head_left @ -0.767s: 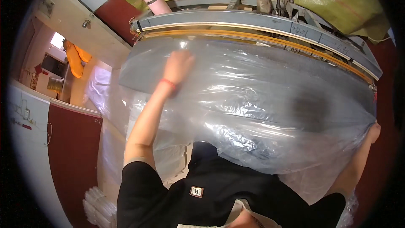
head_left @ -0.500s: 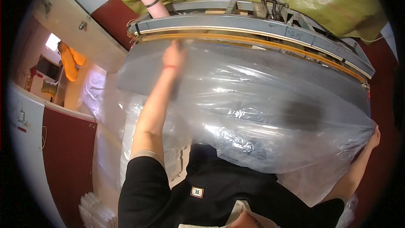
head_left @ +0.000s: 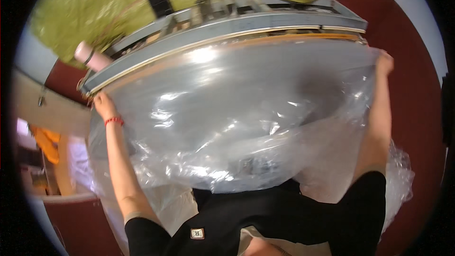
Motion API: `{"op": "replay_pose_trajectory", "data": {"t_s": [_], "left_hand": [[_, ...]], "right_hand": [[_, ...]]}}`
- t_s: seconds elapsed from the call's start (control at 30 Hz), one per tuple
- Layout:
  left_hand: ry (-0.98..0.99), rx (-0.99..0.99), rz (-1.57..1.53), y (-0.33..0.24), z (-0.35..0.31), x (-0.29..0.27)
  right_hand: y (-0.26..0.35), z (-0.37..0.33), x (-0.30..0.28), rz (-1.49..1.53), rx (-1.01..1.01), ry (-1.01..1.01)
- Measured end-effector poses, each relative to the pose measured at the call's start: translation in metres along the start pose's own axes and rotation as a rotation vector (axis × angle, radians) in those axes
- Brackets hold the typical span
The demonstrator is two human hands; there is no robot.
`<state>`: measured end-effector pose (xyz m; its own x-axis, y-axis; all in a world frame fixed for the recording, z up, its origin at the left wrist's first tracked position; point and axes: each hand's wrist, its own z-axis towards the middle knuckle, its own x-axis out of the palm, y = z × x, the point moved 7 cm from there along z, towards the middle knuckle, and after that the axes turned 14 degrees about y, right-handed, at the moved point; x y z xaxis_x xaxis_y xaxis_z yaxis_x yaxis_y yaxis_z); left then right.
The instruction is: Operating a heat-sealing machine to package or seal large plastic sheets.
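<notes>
A wide clear plastic sheet (head_left: 227, 109) is stretched across a grey surface in front of me, wrinkled and shiny along its near part. My left hand (head_left: 104, 105), with a red bracelet at the wrist, is closed on the sheet's far left corner, beside the end of a long grey metal bar (head_left: 237, 24). At the far right, my right hand (head_left: 385, 63) grips the sheet's other corner, fingers wrapped round the film. Between the hands, the sheet's far edge runs along an orange strip (head_left: 327, 36) below the bar.
Behind the bar lies yellow-green woven sheeting (head_left: 113, 4). A pink roll (head_left: 92, 57) leans at the bar's left end, and a dark flat object (head_left: 160, 3) stands behind it. Loose clear plastic (head_left: 400, 175) hangs at the right. A doorway with orange items (head_left: 46, 143) is at the left.
My left hand has moved left to the bar's left end. My right hand has gone forward to the bar's right end, drawing the sheet up along it. The view has turned to the right.
</notes>
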<state>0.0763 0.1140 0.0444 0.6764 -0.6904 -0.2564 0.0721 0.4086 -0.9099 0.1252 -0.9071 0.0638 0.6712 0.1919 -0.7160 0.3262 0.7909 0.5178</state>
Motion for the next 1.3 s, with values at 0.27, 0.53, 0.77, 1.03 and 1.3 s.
{"op": "replay_pose_trajectory", "data": {"t_s": [0.27, 0.53, 0.77, 1.03, 1.3], "left_hand": [[0.009, 0.062, 0.052, 0.089, 0.058, -0.020], [0.026, 0.092, -0.091, 0.108, 0.074, -0.029], [0.093, -0.063, -0.282, 0.105, 0.067, -0.026], [0.303, -0.297, 0.263, 0.079, 0.055, -0.058], [0.568, -0.179, 0.218, -0.033, -0.039, -0.034]], "right_hand": [[0.017, 0.006, 0.126, 0.564, -0.034, 0.010], [0.037, 0.000, 0.122, 0.339, -0.030, -0.082], [0.042, -0.002, 0.116, 0.860, 0.036, 0.026], [0.054, -0.013, 0.110, 0.760, -0.039, 0.178], [0.045, -0.064, -0.022, 0.392, -0.036, 0.208]]}}
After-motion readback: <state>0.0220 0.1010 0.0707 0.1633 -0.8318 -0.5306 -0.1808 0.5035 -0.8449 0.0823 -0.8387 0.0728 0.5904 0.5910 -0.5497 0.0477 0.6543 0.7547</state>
